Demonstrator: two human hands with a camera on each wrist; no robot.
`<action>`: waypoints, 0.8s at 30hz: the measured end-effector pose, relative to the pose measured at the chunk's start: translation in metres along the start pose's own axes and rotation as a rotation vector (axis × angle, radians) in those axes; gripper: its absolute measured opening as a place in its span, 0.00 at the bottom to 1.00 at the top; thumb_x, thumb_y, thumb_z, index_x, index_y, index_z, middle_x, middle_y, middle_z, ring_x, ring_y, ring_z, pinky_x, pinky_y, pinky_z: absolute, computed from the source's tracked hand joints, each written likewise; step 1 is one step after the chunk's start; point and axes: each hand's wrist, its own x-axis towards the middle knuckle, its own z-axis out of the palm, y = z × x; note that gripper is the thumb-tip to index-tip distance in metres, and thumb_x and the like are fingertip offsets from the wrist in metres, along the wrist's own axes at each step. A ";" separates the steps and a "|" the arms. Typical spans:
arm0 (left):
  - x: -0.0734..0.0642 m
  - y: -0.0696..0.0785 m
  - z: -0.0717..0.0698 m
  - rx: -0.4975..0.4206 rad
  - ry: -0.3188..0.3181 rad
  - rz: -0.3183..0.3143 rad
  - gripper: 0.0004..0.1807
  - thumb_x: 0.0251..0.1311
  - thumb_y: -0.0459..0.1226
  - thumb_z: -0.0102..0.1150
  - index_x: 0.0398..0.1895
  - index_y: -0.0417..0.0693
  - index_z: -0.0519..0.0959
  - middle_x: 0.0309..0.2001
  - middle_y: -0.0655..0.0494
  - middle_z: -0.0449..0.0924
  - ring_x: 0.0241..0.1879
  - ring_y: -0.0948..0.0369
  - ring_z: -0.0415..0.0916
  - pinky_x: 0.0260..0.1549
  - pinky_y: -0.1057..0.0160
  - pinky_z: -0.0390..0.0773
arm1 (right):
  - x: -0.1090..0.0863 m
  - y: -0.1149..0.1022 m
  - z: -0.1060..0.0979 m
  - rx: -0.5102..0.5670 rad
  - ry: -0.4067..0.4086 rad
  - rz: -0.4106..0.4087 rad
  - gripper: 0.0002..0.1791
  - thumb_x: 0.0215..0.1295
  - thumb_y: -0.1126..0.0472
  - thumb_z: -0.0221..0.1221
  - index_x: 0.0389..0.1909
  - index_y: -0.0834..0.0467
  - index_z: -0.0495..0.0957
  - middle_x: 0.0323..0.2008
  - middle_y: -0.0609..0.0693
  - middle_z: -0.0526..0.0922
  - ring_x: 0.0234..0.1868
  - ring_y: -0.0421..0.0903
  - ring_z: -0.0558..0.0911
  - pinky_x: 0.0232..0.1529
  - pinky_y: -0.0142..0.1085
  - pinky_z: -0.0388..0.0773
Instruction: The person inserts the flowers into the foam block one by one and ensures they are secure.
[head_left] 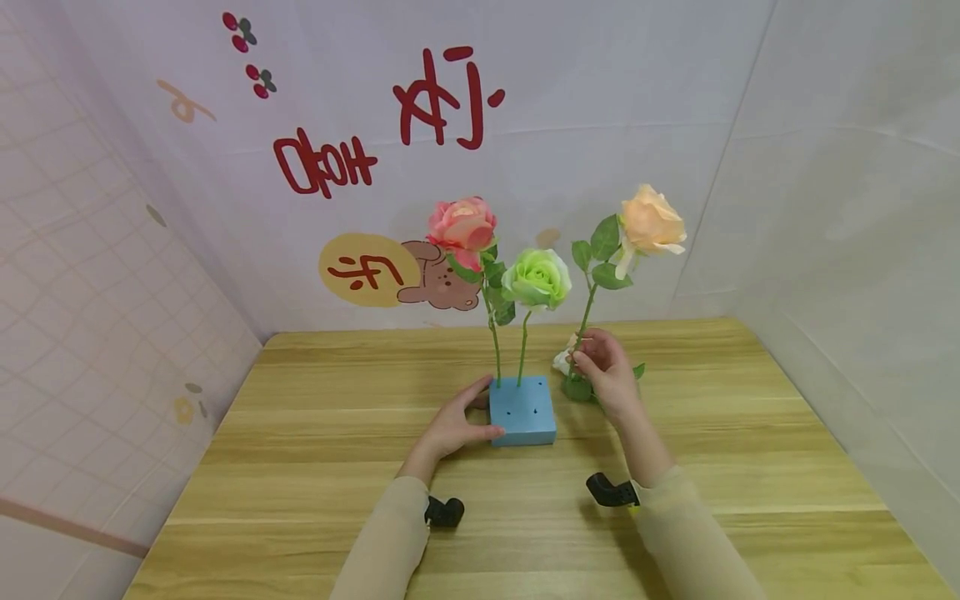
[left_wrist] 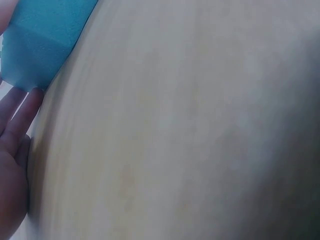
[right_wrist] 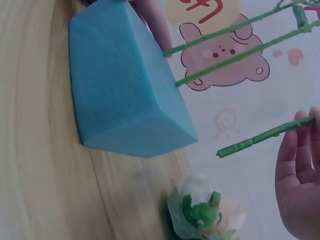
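Observation:
My left hand (head_left: 453, 427) holds the left side of a blue foam block (head_left: 522, 423), thumb at the front corner and fingers at the back. A pink rose (head_left: 462, 229) and a light green rose (head_left: 537, 279) stand upright with their stems in the block's back part. Small dark holes dot its top. Right of the block, my right hand (head_left: 611, 379) pinches the stem of a peach rose (head_left: 651, 221). The right wrist view shows that green stem (right_wrist: 260, 137), its lower end free and apart from the block.
Behind my right hand a whitish flower (head_left: 562, 360) with green leaves lies on the wooden table (head_left: 315, 467). Black wrist-camera mounts (head_left: 611, 490) stick out from both sleeves. A white printed cloth (head_left: 600, 100) hangs along the back.

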 end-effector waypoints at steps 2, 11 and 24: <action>0.000 0.000 0.000 -0.004 -0.001 0.001 0.54 0.50 0.47 0.77 0.79 0.54 0.56 0.70 0.56 0.65 0.63 0.57 0.68 0.67 0.46 0.58 | 0.002 0.001 0.004 0.007 0.003 -0.023 0.19 0.70 0.74 0.56 0.59 0.71 0.66 0.41 0.55 0.78 0.40 0.41 0.81 0.41 0.32 0.80; 0.000 -0.001 0.001 0.000 0.001 -0.001 0.54 0.50 0.47 0.77 0.79 0.54 0.56 0.70 0.56 0.65 0.64 0.57 0.68 0.67 0.46 0.57 | 0.008 0.009 0.018 0.024 0.011 -0.136 0.19 0.67 0.76 0.57 0.57 0.73 0.67 0.39 0.60 0.79 0.39 0.44 0.83 0.39 0.32 0.81; 0.000 0.001 0.001 -0.013 0.004 0.013 0.54 0.50 0.46 0.76 0.78 0.51 0.56 0.70 0.51 0.66 0.63 0.53 0.69 0.65 0.43 0.59 | 0.008 -0.008 0.032 -0.010 0.032 -0.195 0.16 0.65 0.80 0.57 0.53 0.75 0.68 0.38 0.70 0.78 0.38 0.45 0.84 0.39 0.32 0.81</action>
